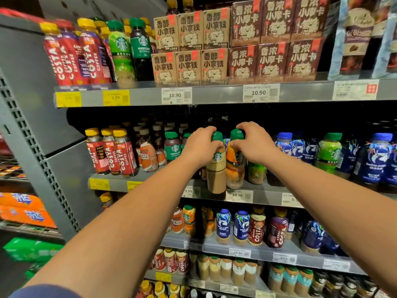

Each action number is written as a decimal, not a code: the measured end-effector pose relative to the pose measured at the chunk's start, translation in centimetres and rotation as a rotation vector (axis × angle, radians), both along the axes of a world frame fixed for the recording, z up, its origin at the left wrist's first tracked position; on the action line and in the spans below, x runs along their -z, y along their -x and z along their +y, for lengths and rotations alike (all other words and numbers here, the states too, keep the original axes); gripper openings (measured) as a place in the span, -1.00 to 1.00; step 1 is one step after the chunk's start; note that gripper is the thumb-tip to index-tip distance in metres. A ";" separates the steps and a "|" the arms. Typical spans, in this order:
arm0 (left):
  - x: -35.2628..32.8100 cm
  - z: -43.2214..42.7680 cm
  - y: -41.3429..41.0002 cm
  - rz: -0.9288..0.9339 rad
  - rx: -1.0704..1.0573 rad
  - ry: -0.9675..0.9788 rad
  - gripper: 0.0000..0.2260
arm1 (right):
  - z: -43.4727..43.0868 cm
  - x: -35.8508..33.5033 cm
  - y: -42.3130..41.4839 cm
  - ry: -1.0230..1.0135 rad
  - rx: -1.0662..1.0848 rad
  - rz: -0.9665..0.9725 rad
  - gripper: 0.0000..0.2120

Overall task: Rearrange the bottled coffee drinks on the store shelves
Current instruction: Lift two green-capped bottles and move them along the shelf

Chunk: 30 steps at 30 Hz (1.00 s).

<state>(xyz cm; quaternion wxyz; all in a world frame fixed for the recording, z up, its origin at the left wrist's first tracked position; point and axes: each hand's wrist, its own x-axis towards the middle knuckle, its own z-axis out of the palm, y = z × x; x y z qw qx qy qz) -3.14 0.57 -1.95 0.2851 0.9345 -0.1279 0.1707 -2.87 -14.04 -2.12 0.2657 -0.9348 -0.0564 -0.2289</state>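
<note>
Cream bottle (216,168) is gripped round the cap by left hand (200,146), orange bottle (235,166) likewise by right hand (252,145), both just above price tag (238,195); should be kept upright, seated labels-forward.

My left grip (200,145) covers the neck and part of the green cap of the cream latte bottle (216,168). My right grip (252,145) hides the shoulder of the orange bottle (235,166), whose label is too smeared to read. The Costa bottles (71,54) up top blur together. I cannot read the yellow price tag (68,98). The lowest bottles (160,290) are cut by the bottom edge, and darkness swallows the rear of the middle shelf (118,184).
</note>
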 end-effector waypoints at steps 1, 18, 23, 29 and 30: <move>0.1 0.3 0.1 0.007 -0.011 0.037 -0.51 | 0.1 0.1 0.0 -0.010 0.002 0.002 -0.45; 3.9 4.9 0.9 0.154 0.077 0.187 -0.49 | 3.5 3.1 0.5 -0.167 0.049 0.085 -0.46; 4.9 6.9 0.9 0.168 0.133 0.130 -0.49 | 4.9 4.5 1.3 -0.158 0.102 0.119 -0.45; 6.9 9.5 1.2 0.178 0.153 0.073 -0.51 | 7.0 6.4 2.8 -0.158 0.137 0.156 -0.46; 7.3 9.9 1.3 0.188 0.160 0.076 -0.51 | 7.3 6.8 3.1 -0.159 0.143 0.159 -0.47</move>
